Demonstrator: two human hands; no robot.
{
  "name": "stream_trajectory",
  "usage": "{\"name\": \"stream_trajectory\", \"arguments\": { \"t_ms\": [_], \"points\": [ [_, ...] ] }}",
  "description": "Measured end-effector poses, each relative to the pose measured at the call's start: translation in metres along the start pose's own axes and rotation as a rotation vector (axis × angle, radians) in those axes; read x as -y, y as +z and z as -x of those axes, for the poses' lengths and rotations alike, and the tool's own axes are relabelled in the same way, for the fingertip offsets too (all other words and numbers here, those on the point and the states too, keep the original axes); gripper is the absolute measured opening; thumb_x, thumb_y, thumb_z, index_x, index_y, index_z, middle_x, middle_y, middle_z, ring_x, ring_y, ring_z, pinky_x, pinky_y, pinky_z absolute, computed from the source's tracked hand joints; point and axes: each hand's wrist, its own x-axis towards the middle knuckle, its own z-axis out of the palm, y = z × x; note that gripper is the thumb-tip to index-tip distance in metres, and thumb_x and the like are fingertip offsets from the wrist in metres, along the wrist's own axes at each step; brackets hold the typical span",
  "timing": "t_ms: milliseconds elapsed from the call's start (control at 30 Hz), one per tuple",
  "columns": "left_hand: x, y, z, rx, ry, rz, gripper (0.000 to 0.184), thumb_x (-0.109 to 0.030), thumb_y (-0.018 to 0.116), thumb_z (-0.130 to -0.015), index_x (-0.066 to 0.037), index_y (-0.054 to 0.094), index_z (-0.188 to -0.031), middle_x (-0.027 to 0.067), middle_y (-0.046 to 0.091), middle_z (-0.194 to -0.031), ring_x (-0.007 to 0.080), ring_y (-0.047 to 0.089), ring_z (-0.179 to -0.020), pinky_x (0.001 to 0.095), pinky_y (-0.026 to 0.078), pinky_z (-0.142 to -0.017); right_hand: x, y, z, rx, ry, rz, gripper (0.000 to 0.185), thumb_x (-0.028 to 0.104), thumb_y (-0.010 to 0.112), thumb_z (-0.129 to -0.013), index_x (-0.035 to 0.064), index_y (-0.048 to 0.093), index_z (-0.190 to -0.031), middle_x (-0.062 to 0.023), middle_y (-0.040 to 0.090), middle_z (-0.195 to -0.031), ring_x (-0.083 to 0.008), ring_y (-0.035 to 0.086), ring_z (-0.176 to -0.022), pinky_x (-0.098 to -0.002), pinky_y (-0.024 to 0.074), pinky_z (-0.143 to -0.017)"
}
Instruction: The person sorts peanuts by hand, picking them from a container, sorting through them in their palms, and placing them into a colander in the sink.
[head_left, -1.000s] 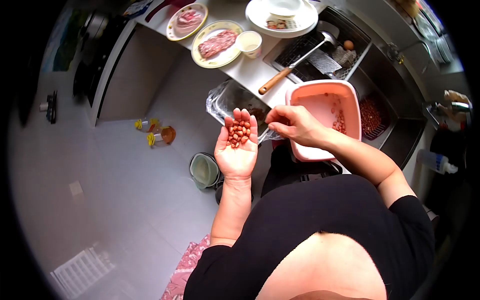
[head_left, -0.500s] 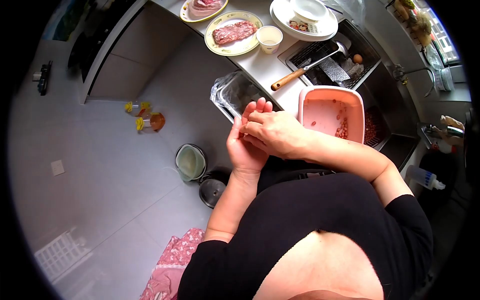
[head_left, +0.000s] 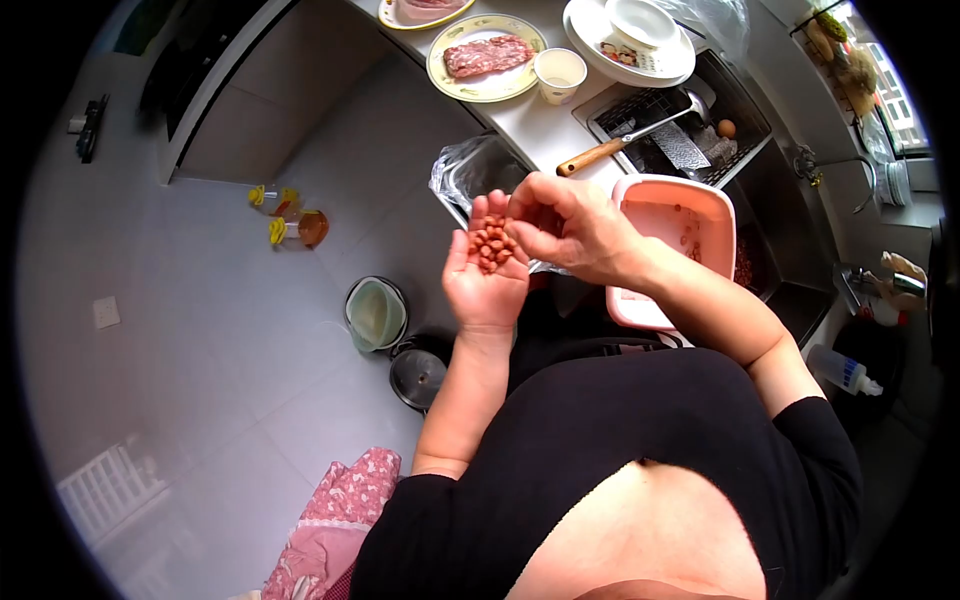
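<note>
Holding small red-brown nuts [head_left: 491, 246] in a heap, the person's left hand [head_left: 486, 298] is palm up, with its fingers a little bent like a shallow bowl. The hand is wide, so nothing shuts over the nuts. If the palm tips, or the right hand [head_left: 585, 235] bumps it, some nuts could roll off the side. The right hand is just beside the heap with its fingers curled in a narrow shape; whether a nut sits between the fingertips cannot be told. Wet or smooth skins, if they have them, could make a nut slip from a pinch

Near the fingers is a metal-looking bin with clear, crinkly plastic [head_left: 459, 180] over its rim, so a dropped nut might go in there or down to the shiny grey floor [head_left: 250, 340]. The edge of the white counter [head_left: 535, 130] is close too. On it, the long metal ladle with a brown wooden handle [head_left: 592, 157] pokes its handle end toward the hands, and a sleeve or wrist could catch it

The pink plastic tub [head_left: 662, 192] is under the right forearm, and its rim leaves less room on that side. More room to move is on the left, over the floor, past the pale green round bin [head_left: 377, 314] and the round black pot [head_left: 418, 378]
</note>
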Motion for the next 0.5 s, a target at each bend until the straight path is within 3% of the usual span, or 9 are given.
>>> {"name": "stream_trajectory", "arguments": {
  "t_ms": [33, 100, 167, 233, 333, 367, 433, 500],
  "points": [
    [-0.008, 0.003, 0.001, 0.102, 0.010, 0.104, 0.044, -0.030, 0.031, -0.099, 0.000, 0.050, -0.126, 0.0159, 0.049, -0.132, 0.0296, 0.043, -0.126, 0.0437, 0.032, -0.108, -0.006, 0.000, -0.002, -0.009, -0.034, 0.068, 0.014, 0.008, 0.064, -0.082, 0.0014, 0.058, -0.092, -0.0068, 0.060, -0.071, -0.0139, 0.058, -0.061, -0.0264, 0.0468, -0.055],
    [-0.019, 0.010, 0.006, 0.037, 0.109, 0.026, 0.042, -0.027, 0.038, -0.097, 0.000, 0.048, -0.127, 0.0151, 0.047, -0.134, 0.0289, 0.040, -0.128, 0.0446, 0.031, -0.110, -0.011, -0.002, -0.007, 0.035, 0.004, 0.346, 0.018, 0.013, 0.067, -0.079, 0.0035, 0.059, -0.092, -0.0097, 0.062, -0.076, -0.0232, 0.062, -0.066, -0.0341, 0.0502, -0.060],
    [-0.024, 0.016, 0.010, 0.040, 0.123, 0.060, 0.043, -0.025, 0.033, -0.097, -0.001, 0.044, -0.131, 0.0160, 0.044, -0.137, 0.0311, 0.034, -0.132, 0.0478, 0.032, -0.108, -0.021, 0.004, -0.003, 0.014, -0.017, 0.365, 0.019, 0.013, 0.067, -0.079, 0.0039, 0.059, -0.093, -0.0094, 0.061, -0.077, -0.0235, 0.062, -0.066, -0.0345, 0.0501, -0.060],
    [-0.022, 0.020, 0.011, 0.060, 0.102, 0.049, 0.042, -0.025, 0.037, -0.097, -0.001, 0.045, -0.130, 0.0156, 0.044, -0.137, 0.0299, 0.036, -0.131, 0.0466, 0.031, -0.109, -0.026, 0.009, 0.002, -0.005, -0.037, 0.384, 0.019, 0.013, 0.067, -0.078, 0.0043, 0.059, -0.093, -0.0091, 0.061, -0.078, -0.0239, 0.062, -0.067, -0.0349, 0.0500, -0.060],
    [-0.013, 0.021, 0.013, 0.075, 0.067, 0.034, 0.042, -0.024, 0.042, -0.096, -0.001, 0.046, -0.130, 0.0151, 0.044, -0.137, 0.0287, 0.037, -0.131, 0.0453, 0.030, -0.110, -0.023, 0.021, 0.019, -0.035, -0.083, 0.142, 0.016, 0.010, 0.066, -0.080, 0.0043, 0.059, -0.093, -0.0088, 0.057, -0.077, -0.0213, 0.059, -0.064, -0.0320, 0.0495, -0.059],
    [-0.010, 0.021, 0.013, 0.072, 0.055, 0.030, 0.042, -0.024, 0.043, -0.095, -0.001, 0.046, -0.130, 0.0150, 0.044, -0.137, 0.0287, 0.036, -0.131, 0.0450, 0.030, -0.110, -0.018, 0.023, 0.024, -0.039, 0.019, -0.003, 0.018, 0.008, 0.064, -0.082, 0.0039, 0.057, -0.098, -0.0086, 0.056, -0.083, -0.0171, 0.059, -0.071, -0.0295, 0.0494, -0.063],
    [-0.005, 0.022, 0.013, 0.126, 0.004, 0.061, 0.042, -0.024, 0.043, -0.095, -0.001, 0.046, -0.130, 0.0149, 0.045, -0.137, 0.0284, 0.037, -0.131, 0.0439, 0.029, -0.111, -0.031, 0.034, 0.034, -0.270, 0.051, -0.195, 0.019, 0.007, 0.061, -0.085, 0.0038, 0.055, -0.103, -0.0073, 0.054, -0.093, -0.0145, 0.057, -0.086, -0.0275, 0.0490, -0.072],
    [0.004, 0.029, 0.012, 0.039, 0.012, 0.069, 0.043, -0.025, 0.043, -0.095, -0.002, 0.045, -0.131, 0.0150, 0.045, -0.136, 0.0281, 0.037, -0.131, 0.0435, 0.029, -0.111, -0.052, 0.038, 0.042, -0.325, 0.230, -0.498, 0.026, 0.014, 0.053, -0.093, 0.0007, 0.050, -0.116, -0.0081, 0.051, -0.116, -0.0157, 0.052, -0.104, -0.0285, 0.0432, -0.091]
  ]
}}
